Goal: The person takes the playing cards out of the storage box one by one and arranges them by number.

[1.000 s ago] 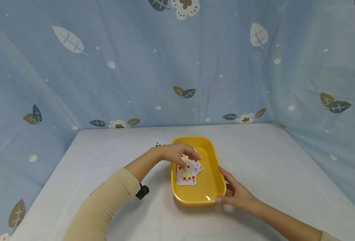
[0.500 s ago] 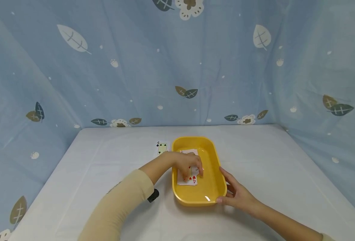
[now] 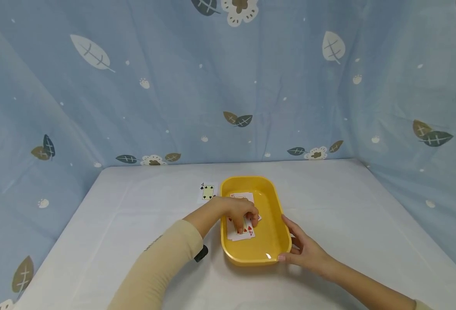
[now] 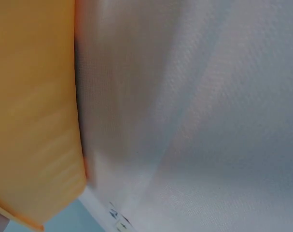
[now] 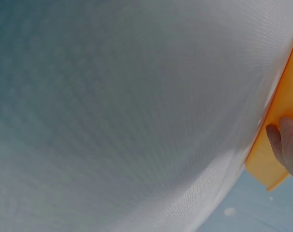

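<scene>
A yellow plastic tray sits on the white-covered table, with several overlapping playing cards lying face up in its left half. My left hand reaches over the tray's left rim, thumb and fingers curled down to pinch the red four of hearts on top. The palm hides part of the cards. My right hand holds the tray's right side near the front corner, thumb at the rim. Its fingertips rest against the outer wall in the right wrist view.
A four of spades lies face up on the table behind my left wrist, left of the tray. The wrist camera hangs under my left forearm. A blue patterned curtain encloses the table's back and sides.
My left hand has come down into the tray onto the cards, its fingers closing. The top four of hearts has turned slightly. The right hand has stayed in place on the tray.
</scene>
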